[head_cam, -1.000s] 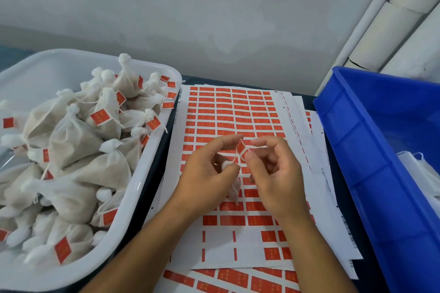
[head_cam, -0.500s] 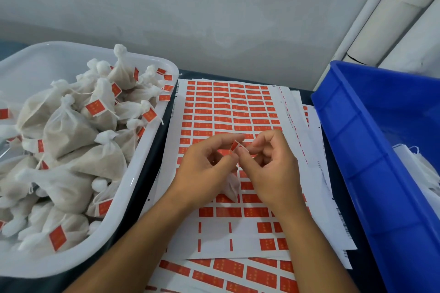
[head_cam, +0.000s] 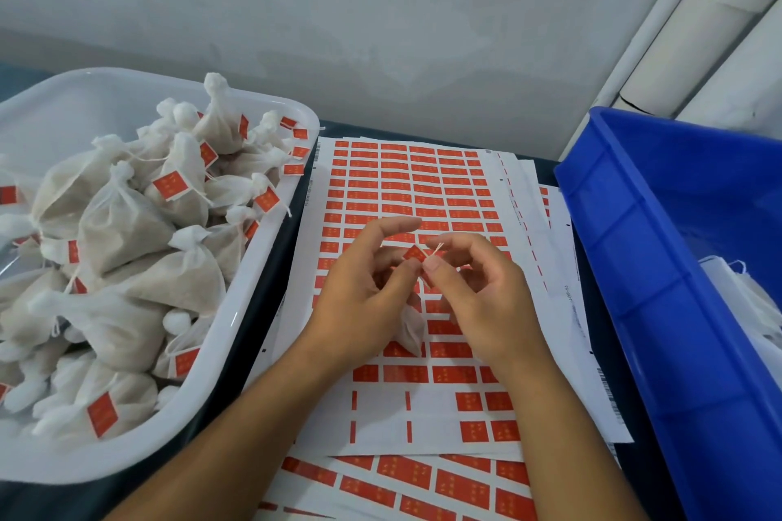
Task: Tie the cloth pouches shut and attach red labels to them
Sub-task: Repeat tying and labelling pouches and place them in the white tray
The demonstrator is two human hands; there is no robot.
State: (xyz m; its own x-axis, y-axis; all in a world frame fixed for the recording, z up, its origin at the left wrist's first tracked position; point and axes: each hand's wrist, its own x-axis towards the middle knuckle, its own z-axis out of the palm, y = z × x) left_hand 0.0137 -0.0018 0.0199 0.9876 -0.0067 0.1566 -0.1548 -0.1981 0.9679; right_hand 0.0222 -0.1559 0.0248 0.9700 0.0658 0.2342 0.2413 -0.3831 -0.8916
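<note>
A small white cloth pouch (head_cam: 411, 330) hangs between my two hands above the label sheets. My left hand (head_cam: 364, 292) and my right hand (head_cam: 478, 300) meet at their fingertips, both pinching a small red label (head_cam: 414, 253) onto the pouch's pale string (head_cam: 436, 248). The string's short ends stick up beside the label. The pouch's neck is hidden behind my fingers.
Sheets of red labels (head_cam: 402, 182) cover the dark table under my hands. A white tub (head_cam: 254, 300) on the left is piled with tied, labelled pouches (head_cam: 127, 233). A blue crate (head_cam: 660, 266) on the right holds white pouches at its right edge. A wall rises behind.
My fingertips have closed tighter around the label and string, and the string ends now poke up past the label. The view has shifted slightly.
</note>
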